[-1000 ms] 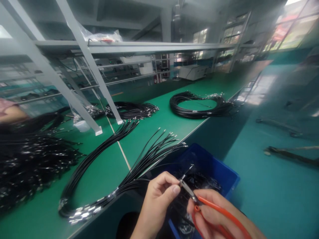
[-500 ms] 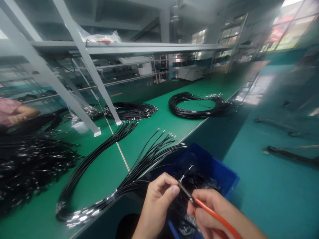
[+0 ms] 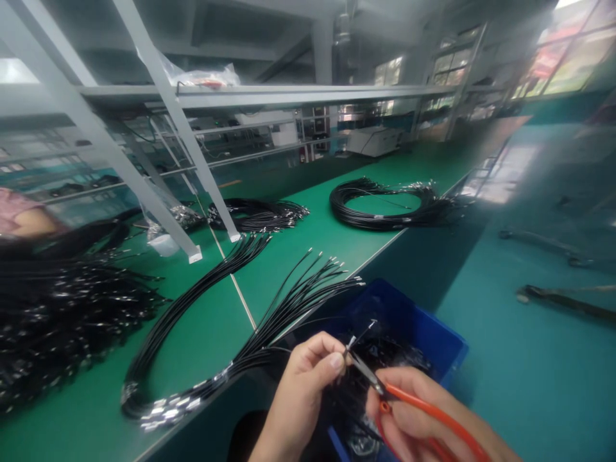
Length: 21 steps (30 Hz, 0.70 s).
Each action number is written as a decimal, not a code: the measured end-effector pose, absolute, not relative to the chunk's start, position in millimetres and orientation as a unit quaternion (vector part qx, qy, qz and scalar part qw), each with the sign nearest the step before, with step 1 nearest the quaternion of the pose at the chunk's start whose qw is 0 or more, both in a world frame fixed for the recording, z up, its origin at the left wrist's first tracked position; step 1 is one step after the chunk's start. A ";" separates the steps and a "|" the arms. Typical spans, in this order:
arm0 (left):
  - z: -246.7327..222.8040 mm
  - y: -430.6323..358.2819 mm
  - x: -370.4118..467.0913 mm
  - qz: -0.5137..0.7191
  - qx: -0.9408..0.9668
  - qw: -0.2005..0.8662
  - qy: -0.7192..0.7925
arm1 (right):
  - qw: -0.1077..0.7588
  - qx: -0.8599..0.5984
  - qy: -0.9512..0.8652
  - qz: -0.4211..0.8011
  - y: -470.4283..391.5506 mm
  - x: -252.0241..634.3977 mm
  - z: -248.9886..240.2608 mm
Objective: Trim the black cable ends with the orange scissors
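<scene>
My left hand (image 3: 308, 382) pinches a thin black cable (image 3: 350, 346) near its end, where a pale sleeve and a small metal tip stick out past the fingertips. In my right hand (image 3: 414, 410) is a pair of red-handled pliers (image 3: 433, 414). Their narrow metal jaws touch or lie just beside the cable close to my left thumb; I cannot tell whether they grip it. Below both hands stands a blue bin (image 3: 450, 343) holding dark cable pieces and clear plastic. A bundle of black cables (image 3: 166, 321) curves over the green table (image 3: 283, 256), its loose ends fanned towards the bin.
Two more coiled bundles lie farther back, one on the right (image 3: 366, 218) and one behind the shelf post (image 3: 192, 160). At left is a big pile of black cables (image 3: 62, 314), with another person's arm (image 3: 33, 221) behind it. A shelf (image 3: 308, 95) spans overhead.
The plier handles have spread wider and the jaws have shifted slightly on the cable. My left hand keeps its pinch. The whole view has moved a little.
</scene>
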State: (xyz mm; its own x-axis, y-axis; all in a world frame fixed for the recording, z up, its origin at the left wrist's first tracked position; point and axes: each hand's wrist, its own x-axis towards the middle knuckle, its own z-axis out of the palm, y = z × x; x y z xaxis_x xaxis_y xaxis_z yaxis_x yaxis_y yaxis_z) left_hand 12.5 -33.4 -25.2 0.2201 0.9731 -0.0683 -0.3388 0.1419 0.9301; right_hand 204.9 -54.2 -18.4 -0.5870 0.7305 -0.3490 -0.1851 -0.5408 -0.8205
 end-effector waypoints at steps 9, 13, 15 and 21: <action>-20.7 -37.1 23.3 0.493 0.469 0.590 0.434 | 0.582 -0.481 -0.391 0.528 -37.6 164.3 -25.2; -23.1 -37.0 27.3 0.474 0.507 0.564 0.448 | 0.575 -0.490 -0.363 0.546 -35.2 156.8 -21.1; -23.9 -37.0 29.0 0.477 0.504 0.565 0.446 | 0.575 -0.489 -0.349 0.555 -36.2 154.2 -22.4; -23.8 -38.0 30.9 0.500 0.451 0.629 0.388 | 0.609 -0.467 -0.313 0.560 -44.2 146.1 -27.8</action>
State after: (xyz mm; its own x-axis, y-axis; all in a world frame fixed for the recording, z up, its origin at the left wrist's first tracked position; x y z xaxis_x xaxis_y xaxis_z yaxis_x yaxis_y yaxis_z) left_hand 30.9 -38.0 -23.8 0.1982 0.9795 -0.0361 -0.2788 0.0917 0.9560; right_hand 146.1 -44.2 -27.8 0.1779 0.9738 -0.1417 -0.3888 -0.0627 -0.9192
